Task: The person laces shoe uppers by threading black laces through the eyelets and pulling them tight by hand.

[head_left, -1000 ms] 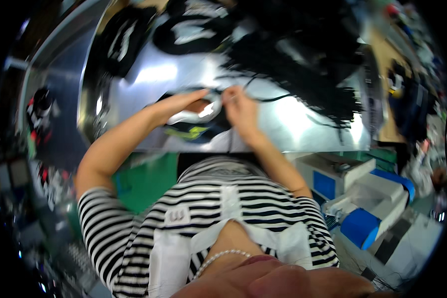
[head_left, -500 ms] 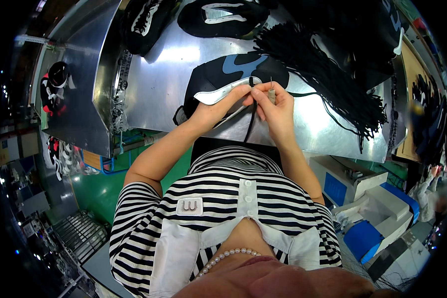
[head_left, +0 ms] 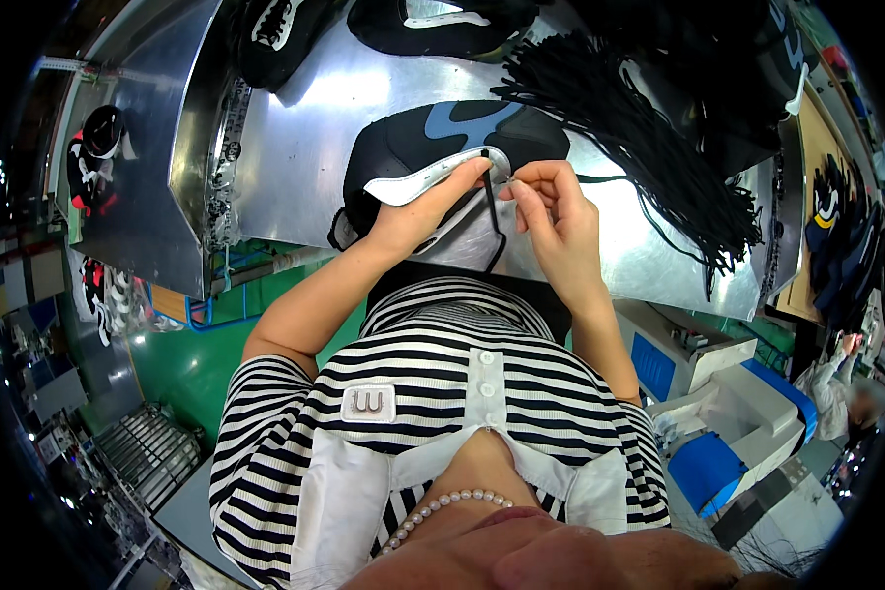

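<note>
A black shoe upper (head_left: pixel 388 147) with a blue overlay and a white eyelet edging lies on the metal bench in front of me. My left hand (head_left: pixel 418 218) grips it by the white edging, thumb near the front end of the opening. From there a black shoelace (head_left: pixel 493 205) hangs toward the bench's near edge. Just right of the edging, my right hand (head_left: pixel 556 211) is closed in a pinch, its fingertips close to the lace. Whatever small thing sits between those fingertips is too small to make out.
A heap of loose black shoelaces (head_left: pixel 639 147) covers the bench to the right. More black shoe uppers (head_left: pixel 433 34) lie along the far side. A raised metal side panel (head_left: pixel 147 167) bounds the left. A white and blue machine (head_left: pixel 728 413) stands below right.
My right hand has drawn back from the edging, slightly right and nearer. The thin metal tool seen in its fingers before no longer shows clearly. The lace now hangs with a bend.
</note>
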### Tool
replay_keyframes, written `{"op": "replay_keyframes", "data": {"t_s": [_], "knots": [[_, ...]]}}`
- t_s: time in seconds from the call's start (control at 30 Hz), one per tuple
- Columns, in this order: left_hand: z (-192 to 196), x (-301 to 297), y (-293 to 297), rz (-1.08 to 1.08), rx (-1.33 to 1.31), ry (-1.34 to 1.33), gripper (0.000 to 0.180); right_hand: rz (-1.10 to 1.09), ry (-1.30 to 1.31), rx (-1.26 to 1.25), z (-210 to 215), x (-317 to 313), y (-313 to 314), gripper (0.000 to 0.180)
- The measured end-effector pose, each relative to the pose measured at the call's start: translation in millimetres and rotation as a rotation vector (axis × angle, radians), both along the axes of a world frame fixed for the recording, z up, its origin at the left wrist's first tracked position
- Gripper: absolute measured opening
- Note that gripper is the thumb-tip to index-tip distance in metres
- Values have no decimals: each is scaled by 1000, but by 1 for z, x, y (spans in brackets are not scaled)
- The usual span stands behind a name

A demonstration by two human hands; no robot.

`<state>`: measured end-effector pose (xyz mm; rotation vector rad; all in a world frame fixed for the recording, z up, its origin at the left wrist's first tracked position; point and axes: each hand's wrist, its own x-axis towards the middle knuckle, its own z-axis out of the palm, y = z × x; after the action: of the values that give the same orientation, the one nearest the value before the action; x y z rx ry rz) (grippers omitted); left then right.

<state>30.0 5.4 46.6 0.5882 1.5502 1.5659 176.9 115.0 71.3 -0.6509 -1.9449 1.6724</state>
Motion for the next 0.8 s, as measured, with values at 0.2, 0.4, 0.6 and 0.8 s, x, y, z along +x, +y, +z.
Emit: {"op": "replay_keyframes", "data": {"t_s": [0.2, 0.4, 0.6, 0.8], "knots": [[2, 4, -5, -5, 39, 42, 24, 20, -2, -58, -3, -1, 5, 9], [-3, 3, -7, 1, 41, 21, 23, 9, 23, -112, -5, 0, 5, 9], [-6, 3, -17, -201, 79, 679, 33, -3, -173, 80, 7, -2, 7, 20], [-7, 22, -18, -129, -25, 943, 28, 7, -287, 417, -11, -20, 1, 34]]}}
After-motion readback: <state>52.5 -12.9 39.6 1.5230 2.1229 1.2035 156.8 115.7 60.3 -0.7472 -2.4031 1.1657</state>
